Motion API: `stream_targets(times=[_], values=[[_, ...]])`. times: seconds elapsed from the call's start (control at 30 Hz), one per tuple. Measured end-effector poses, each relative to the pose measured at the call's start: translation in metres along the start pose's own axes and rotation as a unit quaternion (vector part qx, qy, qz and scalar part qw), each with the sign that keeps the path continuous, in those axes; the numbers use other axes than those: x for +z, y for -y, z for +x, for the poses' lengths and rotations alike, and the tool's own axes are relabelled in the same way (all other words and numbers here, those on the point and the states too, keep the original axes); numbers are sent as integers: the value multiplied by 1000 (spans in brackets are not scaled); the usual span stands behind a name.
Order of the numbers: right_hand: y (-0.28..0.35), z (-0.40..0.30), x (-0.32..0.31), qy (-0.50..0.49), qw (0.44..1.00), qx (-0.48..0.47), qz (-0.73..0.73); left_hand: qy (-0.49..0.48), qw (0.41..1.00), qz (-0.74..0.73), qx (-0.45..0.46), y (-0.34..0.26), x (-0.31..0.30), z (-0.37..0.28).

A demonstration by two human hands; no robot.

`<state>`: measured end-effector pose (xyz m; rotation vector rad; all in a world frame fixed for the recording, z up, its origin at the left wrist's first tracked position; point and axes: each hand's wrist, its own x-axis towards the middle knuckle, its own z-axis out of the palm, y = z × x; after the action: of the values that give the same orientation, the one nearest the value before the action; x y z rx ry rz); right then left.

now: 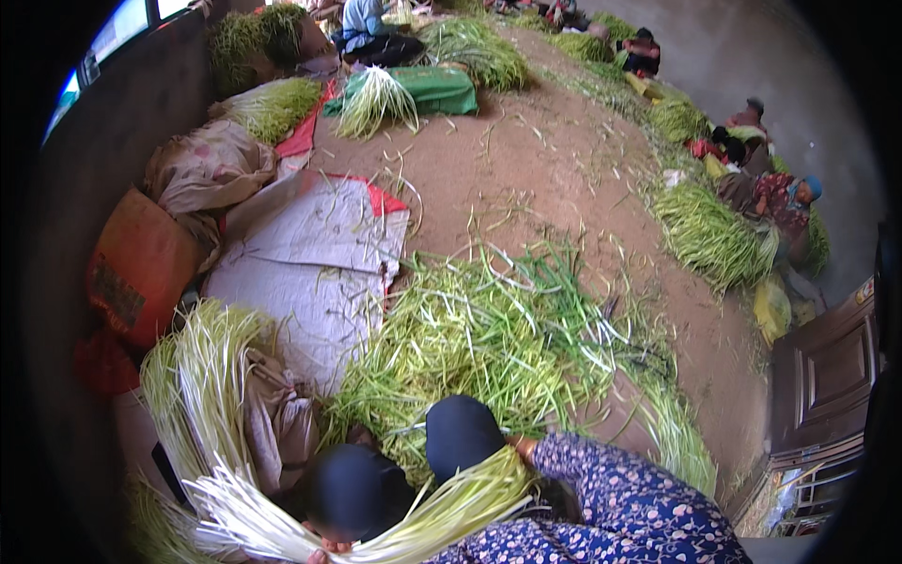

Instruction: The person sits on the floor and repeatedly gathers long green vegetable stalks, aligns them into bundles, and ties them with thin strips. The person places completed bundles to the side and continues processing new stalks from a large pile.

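Observation:
A thick bundle of long leafy stalks (458, 504), with white stems to the left and yellow-green leaves to the right, lies across the bottom of the view. The fingers of my left hand (320, 553) are closed around its stems at the bottom edge. My right hand (523, 447) comes out of a blue floral sleeve (620, 486) at the leaf end; its fingers are hidden by the leaves. Beyond the bundle rise two dark rounded shapes, like knees (461, 433). More white-stemmed stalks (211, 381) stand heaped at the left.
Loose green leaves (486, 338) cover the floor ahead. A white woven sheet (310, 254) lies left of them, beside stuffed sacks (211, 166) and an orange bag (144, 261). People (782, 204) sit by heaps along the right wall. A brown door (828, 374) is at right.

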<state>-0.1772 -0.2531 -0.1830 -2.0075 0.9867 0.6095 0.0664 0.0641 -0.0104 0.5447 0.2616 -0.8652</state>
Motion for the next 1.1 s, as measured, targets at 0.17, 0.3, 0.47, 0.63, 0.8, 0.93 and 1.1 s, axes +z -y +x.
stream_targets(times=[0.17, 0.3, 0.47, 0.63, 0.8, 0.93, 1.1], values=[[-16, -33, 26, -7, 999, 25, 32, 1, 1000, 13, -2, 6, 11, -34], [-28, 21, 28, -36, 992, 17, 117, 15, 997, 18, 71, 4, 6, -38], [-74, 8, 1, -204, 865, 38, 457, 67, 989, 49, 122, 3, 20, -31], [-71, -57, -103, -159, 465, -286, 823, 282, 941, 64, 175, -45, 62, -5], [-92, -4, -20, -285, 742, -63, 604, 268, 909, 106, 300, -55, 61, -13], [-158, 12, 188, -207, 938, -133, 242, 219, 939, 98, 247, -72, -3, 0], [-73, -153, 110, 43, 909, -172, 377, 160, 951, 78, 252, -98, -57, -15]])
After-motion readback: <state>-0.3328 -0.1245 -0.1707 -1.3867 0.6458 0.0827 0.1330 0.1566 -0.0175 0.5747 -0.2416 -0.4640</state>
